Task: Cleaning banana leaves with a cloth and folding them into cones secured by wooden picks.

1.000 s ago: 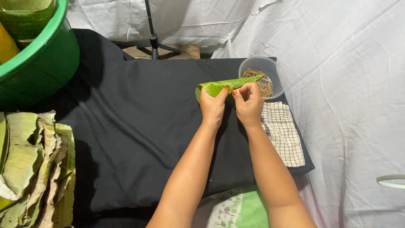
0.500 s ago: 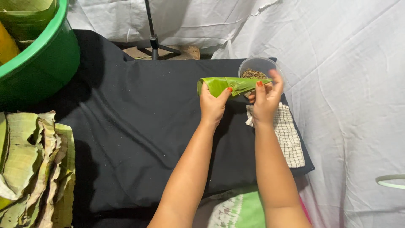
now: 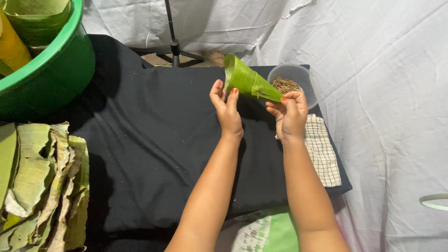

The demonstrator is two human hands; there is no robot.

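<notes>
**Mia:** Where is the leaf cone?

**Sam:** It is up in the air, over the far side of the black cloth. Its wide mouth points away and a bit to the left. Its thin tip points to the right.

**Mia:** Who holds it?

**Sam:** Both hands. The right hand is closed around the thin tip. The left hand is partly open, and its thumb and fingers pinch the side of the cone near the wide end.

**Mia:** What is near the cone?

**Sam:** A clear bowl sits just behind the cone's tip. It has thin brown sticks in it. A checked rag lies on the black cloth, below the right hand.

**Mia:** And far from the cone?

**Sam:** A big green tub is far to the left of the cone. A pile of leaves lies below the tub. A white sheet is to the right of the cone.
</notes>
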